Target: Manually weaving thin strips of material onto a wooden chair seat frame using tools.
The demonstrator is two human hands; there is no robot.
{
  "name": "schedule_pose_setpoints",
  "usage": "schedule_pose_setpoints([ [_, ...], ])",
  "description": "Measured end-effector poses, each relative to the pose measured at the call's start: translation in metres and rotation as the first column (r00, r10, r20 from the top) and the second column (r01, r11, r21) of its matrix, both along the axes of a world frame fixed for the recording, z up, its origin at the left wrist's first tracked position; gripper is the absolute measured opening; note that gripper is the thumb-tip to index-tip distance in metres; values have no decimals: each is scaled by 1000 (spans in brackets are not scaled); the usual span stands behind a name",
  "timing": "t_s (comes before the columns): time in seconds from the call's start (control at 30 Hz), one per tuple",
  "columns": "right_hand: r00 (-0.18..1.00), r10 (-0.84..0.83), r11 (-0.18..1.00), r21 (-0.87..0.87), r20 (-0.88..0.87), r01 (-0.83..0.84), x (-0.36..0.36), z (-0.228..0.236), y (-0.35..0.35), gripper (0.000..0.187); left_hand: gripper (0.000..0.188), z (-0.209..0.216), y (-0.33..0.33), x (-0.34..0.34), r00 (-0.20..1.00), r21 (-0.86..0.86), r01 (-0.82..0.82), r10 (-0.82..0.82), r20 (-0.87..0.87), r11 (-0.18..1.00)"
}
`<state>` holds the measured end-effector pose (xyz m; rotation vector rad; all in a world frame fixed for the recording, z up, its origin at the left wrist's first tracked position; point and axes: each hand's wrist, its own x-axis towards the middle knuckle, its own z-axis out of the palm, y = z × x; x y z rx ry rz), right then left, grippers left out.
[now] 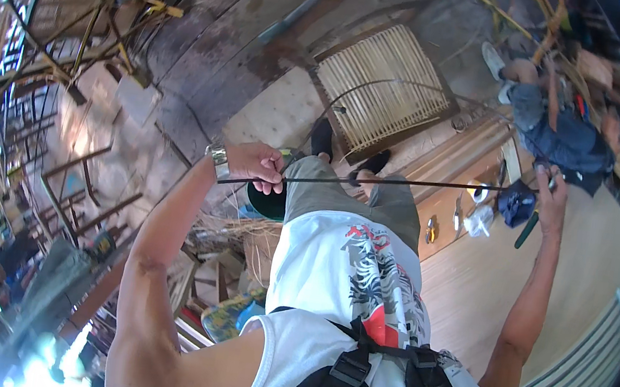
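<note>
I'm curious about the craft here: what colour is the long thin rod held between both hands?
Dark, nearly black, the rod spans left hand to right hand; the head view shows it.

rod (373, 181): runs across in front of the person, above the knees
left hand (255, 164): on the left end of the rod
right hand (553, 199): at the right end of the rod
slatted panel (381, 86): on the floor, beyond the rod
feet (322, 139): between the rod and the slatted panel
bucket (266, 202): just under the left end of the rod
other person (558, 127): sits beyond the right end of the rod
frames (72, 48): far left of the rod
</note>
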<state>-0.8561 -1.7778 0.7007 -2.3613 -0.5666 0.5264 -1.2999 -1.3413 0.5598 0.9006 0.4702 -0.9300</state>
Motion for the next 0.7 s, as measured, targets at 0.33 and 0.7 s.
schedule_pose_setpoints([
  [0.33, 913, 350, 930, 36, 210, -365, 78, -27, 88, 22, 20, -8, -68, -44, 975, 292, 44, 23, -222, 955],
  [0.7, 876, 481, 869, 119, 28, -481, 86, -62, 102, 22, 19, -44, -181, -81, 947, 756, 315, -138, -289, 574],
])
